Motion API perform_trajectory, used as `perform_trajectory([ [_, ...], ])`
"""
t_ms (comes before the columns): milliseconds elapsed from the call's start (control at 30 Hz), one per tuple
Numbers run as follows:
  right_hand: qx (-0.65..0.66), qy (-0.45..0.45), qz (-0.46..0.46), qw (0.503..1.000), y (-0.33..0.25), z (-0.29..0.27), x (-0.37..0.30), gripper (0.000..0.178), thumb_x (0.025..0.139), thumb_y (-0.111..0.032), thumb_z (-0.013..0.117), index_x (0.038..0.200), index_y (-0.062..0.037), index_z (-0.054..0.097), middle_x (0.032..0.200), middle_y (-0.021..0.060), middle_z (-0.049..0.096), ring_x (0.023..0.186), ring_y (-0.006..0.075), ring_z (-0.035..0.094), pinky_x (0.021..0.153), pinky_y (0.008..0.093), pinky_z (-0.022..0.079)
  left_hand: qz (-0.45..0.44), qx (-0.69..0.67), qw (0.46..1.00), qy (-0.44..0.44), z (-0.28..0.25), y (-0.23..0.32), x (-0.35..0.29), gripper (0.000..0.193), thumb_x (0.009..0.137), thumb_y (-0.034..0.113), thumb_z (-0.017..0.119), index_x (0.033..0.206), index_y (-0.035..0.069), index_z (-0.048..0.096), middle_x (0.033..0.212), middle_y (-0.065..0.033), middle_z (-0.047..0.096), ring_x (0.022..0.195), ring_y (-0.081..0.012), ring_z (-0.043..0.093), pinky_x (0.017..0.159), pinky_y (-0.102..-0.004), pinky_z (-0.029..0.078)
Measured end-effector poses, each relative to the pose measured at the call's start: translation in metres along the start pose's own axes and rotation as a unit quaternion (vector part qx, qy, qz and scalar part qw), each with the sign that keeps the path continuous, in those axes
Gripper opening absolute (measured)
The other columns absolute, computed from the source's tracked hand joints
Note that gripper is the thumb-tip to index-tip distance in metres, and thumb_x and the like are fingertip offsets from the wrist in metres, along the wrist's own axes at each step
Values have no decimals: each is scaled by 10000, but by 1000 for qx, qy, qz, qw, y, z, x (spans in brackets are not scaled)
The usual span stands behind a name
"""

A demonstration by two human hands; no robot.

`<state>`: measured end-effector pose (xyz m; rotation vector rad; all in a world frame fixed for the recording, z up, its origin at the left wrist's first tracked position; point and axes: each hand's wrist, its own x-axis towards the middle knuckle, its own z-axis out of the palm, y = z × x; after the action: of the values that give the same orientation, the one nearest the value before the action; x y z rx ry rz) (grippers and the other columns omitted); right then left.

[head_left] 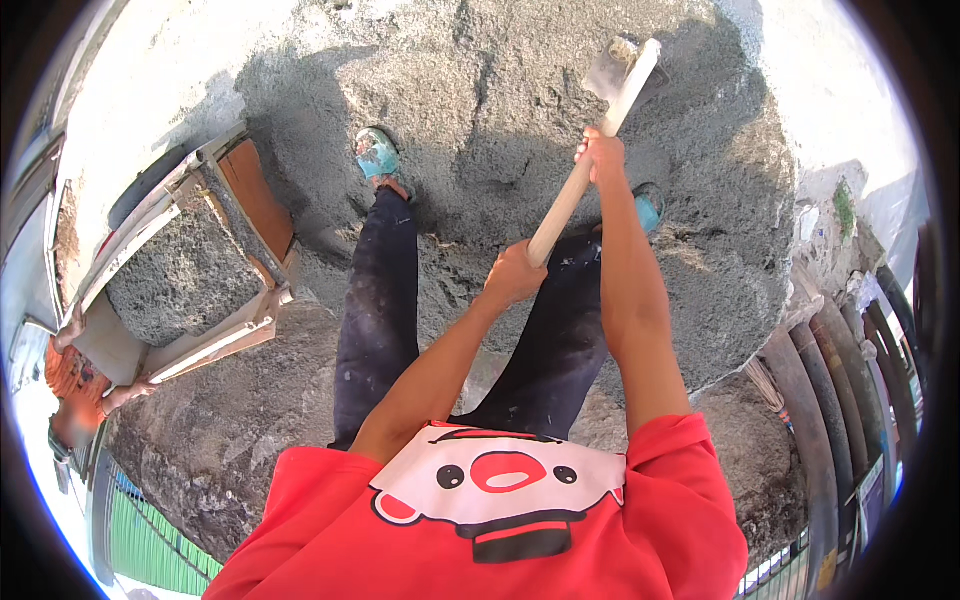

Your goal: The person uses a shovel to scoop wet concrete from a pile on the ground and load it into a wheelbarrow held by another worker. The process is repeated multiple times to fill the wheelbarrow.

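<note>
Clasping the hoe handle [565,212], left grip [516,273] toward its near end, right grip [603,157] stretched farther forward.

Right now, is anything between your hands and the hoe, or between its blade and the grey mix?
Nothing visible: the left hand and right hand both grip the wooden handle, and the blade shows over the grey mix with nothing seen between. Whether they touch, I can't tell.

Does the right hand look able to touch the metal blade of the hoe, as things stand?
Probably yes, if it loosens its grip: the right hand is closed around the wooden handle, and only a short bare stretch of that handle seems to separate it from the metal blade.
</note>
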<state>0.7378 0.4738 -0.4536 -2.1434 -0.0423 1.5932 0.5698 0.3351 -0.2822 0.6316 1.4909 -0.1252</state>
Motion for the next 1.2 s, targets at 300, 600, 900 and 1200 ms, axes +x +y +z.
perform_trajectory([
  [300, 111, -95, 220, 965, 148, -53, -6, 110, 823, -89, 561, 730, -53, 514, 555, 53, 455, 445, 202, 450, 443, 377, 432, -17, 180, 983, -5, 35, -37, -64, 387, 736, 204, 640, 1058, 10, 547, 948, -266, 637, 935, -416, 622, 831, -476, 485],
  [600, 230, -183, 232, 927, 102, -61, -81, 179, 830, -98, 579, 710, -91, 445, 557, 19, 435, 465, 169, 457, 476, 307, 465, 73, 220, 972, -32, -16, 35, -155, 374, 752, 232, 622, 983, -47, 526, 887, -271, 635, 847, -427, 631, 763, -498, 488],
  [900, 314, -90, 135, 935, 41, 37, -225, 300, 840, -276, 655, 895, -90, 426, 671, 58, 473, 560, 187, 492, 538, 318, 497, 152, 239, 958, -38, -201, -4, -302, 321, 775, 235, 600, 1006, 17, 545, 839, -219, 647, 800, -401, 642, 733, -491, 494],
  [1200, 204, -202, 227, 931, 137, 335, -463, 251, 825, -275, 598, 740, -116, 423, 592, 7, 415, 542, 168, 460, 566, 321, 466, -17, 262, 909, 325, -409, -220, -568, 253, 694, 100, 684, 934, 102, 605, 848, -101, 657, 864, -302, 625, 881, -422, 437],
])
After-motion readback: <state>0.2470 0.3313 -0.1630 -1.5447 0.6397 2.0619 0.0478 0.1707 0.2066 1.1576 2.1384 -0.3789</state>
